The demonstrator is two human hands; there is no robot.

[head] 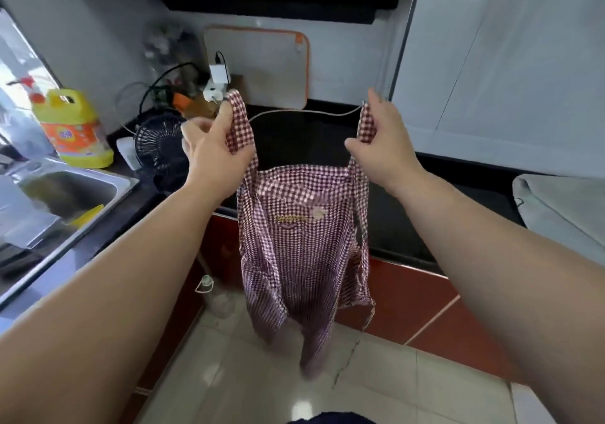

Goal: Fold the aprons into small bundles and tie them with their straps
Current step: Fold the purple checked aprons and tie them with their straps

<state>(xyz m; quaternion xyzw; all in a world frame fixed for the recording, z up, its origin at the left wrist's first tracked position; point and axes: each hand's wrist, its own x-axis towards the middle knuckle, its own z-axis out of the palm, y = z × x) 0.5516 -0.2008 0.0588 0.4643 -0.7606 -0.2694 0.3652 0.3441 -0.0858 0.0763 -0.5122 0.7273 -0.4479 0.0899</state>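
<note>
A red-and-white checked apron (301, 247) hangs in the air in front of me, over the edge of the black counter (402, 227) and above the tiled floor. My left hand (212, 148) grips its left shoulder strap (240, 122) near the top. The right shoulder strap (366, 122) is pinched in my right hand (383, 142). The apron's bib faces me, with a small flower and a yellow stitched patch on it. Its lower part dangles loosely and is creased.
A steel sink (75, 188) is at the left, with a yellow detergent jug (73, 129) and a small black fan (160, 145) beside it. A cutting board (262, 63) leans on the back wall. A white cloth (563, 207) lies on the counter at the right. A cable (304, 112) runs across the counter.
</note>
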